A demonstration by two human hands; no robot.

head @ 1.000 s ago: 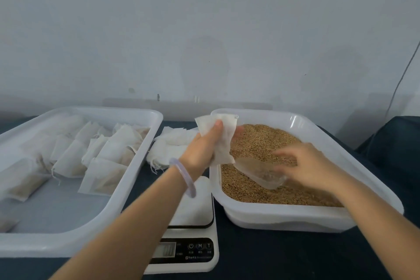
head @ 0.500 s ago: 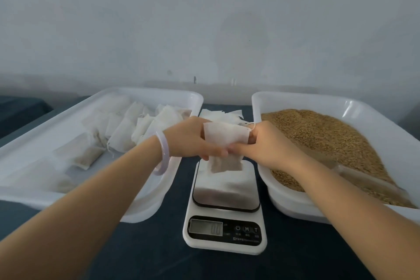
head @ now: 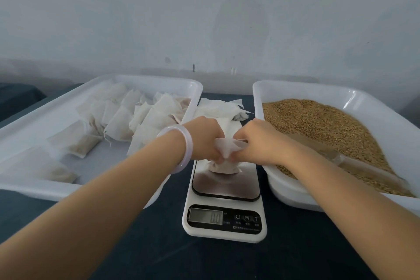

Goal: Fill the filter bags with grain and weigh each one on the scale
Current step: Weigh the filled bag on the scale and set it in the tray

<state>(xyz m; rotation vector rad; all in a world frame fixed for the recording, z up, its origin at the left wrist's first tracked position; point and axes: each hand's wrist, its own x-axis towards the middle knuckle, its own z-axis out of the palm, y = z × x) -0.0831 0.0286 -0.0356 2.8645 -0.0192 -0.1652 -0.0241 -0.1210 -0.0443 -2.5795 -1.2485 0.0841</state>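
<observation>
Flanking the scale (head: 225, 232), grain tray (head: 295, 85) and tray of filled bags (head: 159, 79) noted; one bag (head: 223, 167) pinched by left hand (head: 204, 138) and right hand (head: 256, 141).

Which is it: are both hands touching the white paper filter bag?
Touching. Head view: left hand and right hand both pinch the white paper filter bag.

A thick, smooth, rounded bangle (head: 189, 148), translucent milky white with a faint lilac tint, circles the person's left wrist just behind the left hand (head: 202, 140). Both forearms are bare along their whole visible length.
</observation>
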